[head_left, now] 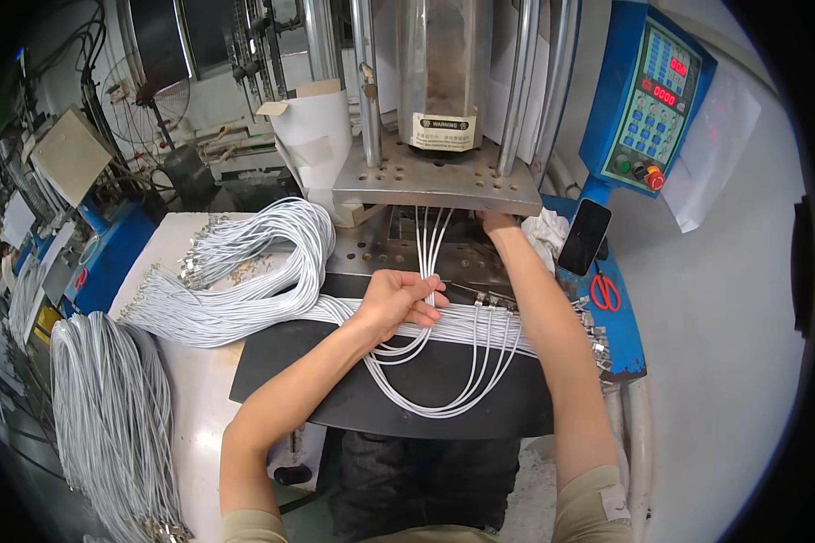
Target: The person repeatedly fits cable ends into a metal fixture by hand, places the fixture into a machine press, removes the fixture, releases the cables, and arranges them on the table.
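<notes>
My left hand [397,300] is closed round several thin white cables [429,246] in front of the press. From its fingers they run up under the steel press plate [436,188], where their far ends are hidden. Below the hand the cables loop down over a black board [299,366] and come back up to metal end pieces [491,300]. My right hand [495,220] reaches beneath the plate's right side; its fingers are hidden there. A long bundle of white cables [462,324] lies across the board under both forearms.
More white cable bundles [235,312] lie on the pale table at left, and one bundle [113,416] hangs over its edge. A blue control panel [647,100], a phone [585,237], red-handled scissors [605,291] and a white cloth [546,235] are at right.
</notes>
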`<state>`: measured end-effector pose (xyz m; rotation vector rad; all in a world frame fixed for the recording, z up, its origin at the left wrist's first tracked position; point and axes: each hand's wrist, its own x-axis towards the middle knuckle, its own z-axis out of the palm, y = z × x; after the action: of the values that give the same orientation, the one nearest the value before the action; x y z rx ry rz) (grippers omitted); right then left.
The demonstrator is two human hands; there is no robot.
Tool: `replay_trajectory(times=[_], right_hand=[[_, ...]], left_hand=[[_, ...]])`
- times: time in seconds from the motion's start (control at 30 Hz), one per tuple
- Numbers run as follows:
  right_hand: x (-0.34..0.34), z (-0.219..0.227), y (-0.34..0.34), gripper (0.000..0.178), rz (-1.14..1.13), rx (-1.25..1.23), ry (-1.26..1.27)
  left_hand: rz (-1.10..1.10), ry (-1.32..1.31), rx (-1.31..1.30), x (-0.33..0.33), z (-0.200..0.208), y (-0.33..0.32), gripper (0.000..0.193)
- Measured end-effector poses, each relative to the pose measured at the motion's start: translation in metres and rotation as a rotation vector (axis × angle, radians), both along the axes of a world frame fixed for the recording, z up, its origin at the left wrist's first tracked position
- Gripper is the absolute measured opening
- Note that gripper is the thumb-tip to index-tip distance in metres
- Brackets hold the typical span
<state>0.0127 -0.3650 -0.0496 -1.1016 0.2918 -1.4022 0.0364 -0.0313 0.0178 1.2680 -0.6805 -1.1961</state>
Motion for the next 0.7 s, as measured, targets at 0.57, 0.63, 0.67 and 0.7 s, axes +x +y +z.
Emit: replay_trajectory(times=[0.57,0.63,0.67,0.7], right_hand=[[-0.08,0.065,0.159,0.069,-0.009,-0.835,1.525],[-0.076,0.066,0.17,0.065,-0.048,-0.925,1.508],[-0.076,0.066,0.175,0.065,-0.037,-0.938,1.49],[-0.089,0.061,0.17,0.058,-0.092,-0.956,1.397]], left_hand=[[0.822,-0.756,-0.128,0.071,0.076,0.156,0.037],[0.881,-0.65,-0.087,0.157,0.042,0.151,0.04],[0.864,-0.543,0.011,0.196,0.023,0.16,0.04],[0.854,-0.533,0.011,0.198,0.02,0.152,0.04]])
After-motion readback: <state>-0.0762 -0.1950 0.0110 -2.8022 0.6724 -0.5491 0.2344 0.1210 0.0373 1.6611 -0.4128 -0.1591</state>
